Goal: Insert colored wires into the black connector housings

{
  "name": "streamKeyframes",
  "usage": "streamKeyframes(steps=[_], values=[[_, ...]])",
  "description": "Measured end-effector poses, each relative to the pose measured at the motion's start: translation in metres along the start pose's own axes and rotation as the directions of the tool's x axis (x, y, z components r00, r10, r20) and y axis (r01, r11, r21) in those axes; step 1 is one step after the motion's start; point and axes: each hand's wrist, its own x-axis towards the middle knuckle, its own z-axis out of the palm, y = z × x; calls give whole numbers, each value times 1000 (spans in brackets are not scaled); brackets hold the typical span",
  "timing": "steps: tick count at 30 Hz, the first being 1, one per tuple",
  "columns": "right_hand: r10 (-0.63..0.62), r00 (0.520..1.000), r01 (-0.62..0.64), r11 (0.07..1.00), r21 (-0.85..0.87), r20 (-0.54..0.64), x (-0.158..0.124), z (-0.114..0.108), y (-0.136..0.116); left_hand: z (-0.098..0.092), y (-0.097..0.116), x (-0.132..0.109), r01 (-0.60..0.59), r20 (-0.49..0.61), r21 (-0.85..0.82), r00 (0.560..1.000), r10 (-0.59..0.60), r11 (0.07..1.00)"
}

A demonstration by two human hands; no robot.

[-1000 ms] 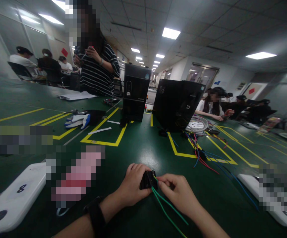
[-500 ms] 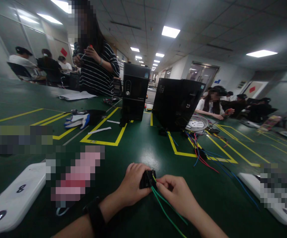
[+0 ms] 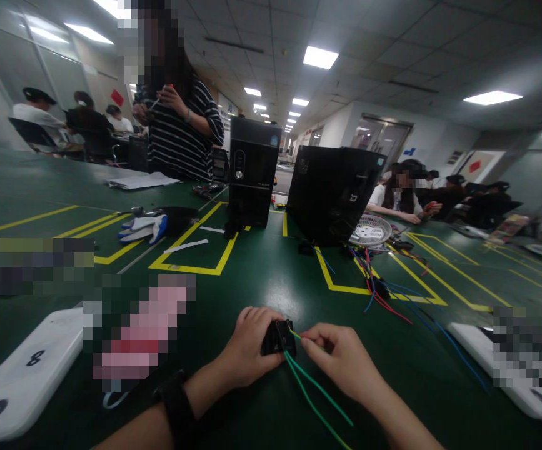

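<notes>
My left hand (image 3: 254, 345) is closed around a small black block-shaped part (image 3: 284, 335), low over the green table in the middle foreground. Its exact kind is too small and dark to make out. Two green wires (image 3: 312, 386) come out of its near side and trail toward me. Between thumb and forefinger, my right hand (image 3: 337, 356) pinches a yellow-green wire (image 3: 295, 334) whose far end meets the block's right side. Whether that end sits inside the block is not clear. A dark band is on my left wrist.
Two black computer cases (image 3: 254, 175) stand ahead. Loose red and blue wires (image 3: 383, 298) and a white basket (image 3: 371, 231) lie at right. White-blue gloves (image 3: 142, 229), a white device (image 3: 29, 369) and a blurred pink item (image 3: 146, 331) are at left. A person (image 3: 181, 119) stands across the table.
My right hand has shifted slightly right, away from the block, still pinching the yellow-green wire, now stretched out more sideways. My left hand keeps its hold on the block.
</notes>
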Motion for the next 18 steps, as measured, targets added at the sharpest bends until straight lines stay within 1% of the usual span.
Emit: streamKeyframes(steps=[3, 6, 9, 13, 18], values=[[5, 1000, -4, 999, -44, 17, 0, -3, 0, 0, -1, 0, -2, 1, -3, 1000, 2, 1000], [10, 997, -4, 996, -86, 71, -1, -2, -1, -1, 0, 0, -5, 1, -4, 1000, 5, 1000], [-8, 994, 15, 998, -68, 106, -1, 2, -2, -1, 1, 0, 1, -2, 2, 1000, -1, 1000], [-55, 994, 56, 998, -11, 98, -4, 10, -6, 1, 0, 0, 12, 2, 7, 1000, -12, 1000], [-66, 993, 69, 997, -28, 95, -6, 17, -9, 2, 0, 0, 7, -1, 4, 1000, -7, 1000]])
